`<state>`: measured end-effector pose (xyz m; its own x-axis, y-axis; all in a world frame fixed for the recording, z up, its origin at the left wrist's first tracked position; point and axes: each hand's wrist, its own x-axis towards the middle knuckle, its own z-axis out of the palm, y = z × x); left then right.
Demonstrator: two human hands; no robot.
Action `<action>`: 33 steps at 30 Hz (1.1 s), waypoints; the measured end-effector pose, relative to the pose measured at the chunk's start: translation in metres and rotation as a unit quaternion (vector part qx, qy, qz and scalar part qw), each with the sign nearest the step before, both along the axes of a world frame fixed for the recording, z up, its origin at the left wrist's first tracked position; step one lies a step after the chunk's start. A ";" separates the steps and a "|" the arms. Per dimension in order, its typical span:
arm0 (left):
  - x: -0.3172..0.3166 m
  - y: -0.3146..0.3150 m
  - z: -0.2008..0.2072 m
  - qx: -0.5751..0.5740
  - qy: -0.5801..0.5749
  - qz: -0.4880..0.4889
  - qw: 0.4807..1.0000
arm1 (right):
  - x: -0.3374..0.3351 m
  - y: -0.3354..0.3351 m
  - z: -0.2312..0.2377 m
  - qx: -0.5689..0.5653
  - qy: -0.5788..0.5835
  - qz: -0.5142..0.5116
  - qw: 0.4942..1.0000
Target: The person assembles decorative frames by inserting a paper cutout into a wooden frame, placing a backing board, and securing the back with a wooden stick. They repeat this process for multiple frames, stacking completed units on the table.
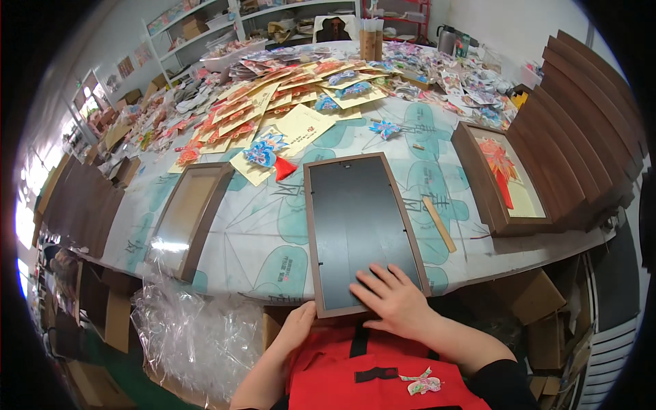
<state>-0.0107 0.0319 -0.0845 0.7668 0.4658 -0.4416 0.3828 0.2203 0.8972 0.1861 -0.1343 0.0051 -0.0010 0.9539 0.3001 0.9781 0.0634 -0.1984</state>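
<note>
A dark brown picture frame (312,225) lies face down in front of me, its near end reaching over the table edge. Its black backing board (359,219) faces up, and small dark tabs show along the rim. At the near left corner, my left hand (298,324) is closed on the frame's edge, some fingers hidden. My right hand (394,301) rests on the lower right of the backing board, fingers apart, holding nothing. Beyond the frame lie a blue flower-like ornament (265,152) with a red tassel (284,168) and another blue ornament (385,128).
On the left lies a glazed frame (191,205). A frame with an orange ornament (497,164) stands beside stacked brown frames (570,137). A wooden strip (439,224) lies right of my frame. Cream cards (301,130) pile up behind; clear plastic wrap (198,335) fills a box below.
</note>
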 end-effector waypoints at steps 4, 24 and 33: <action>0.015 -0.026 0.036 -0.158 -0.194 0.070 0.966 | -0.004 0.005 -0.015 0.074 -0.102 -0.068 0.990; 0.148 -0.031 0.082 -0.040 -0.423 0.215 0.880 | 0.042 -0.064 -0.035 0.365 0.828 -0.045 0.424; 0.138 -0.064 0.145 0.286 -0.455 0.073 0.840 | 0.038 -0.047 -0.066 0.327 0.907 0.071 0.257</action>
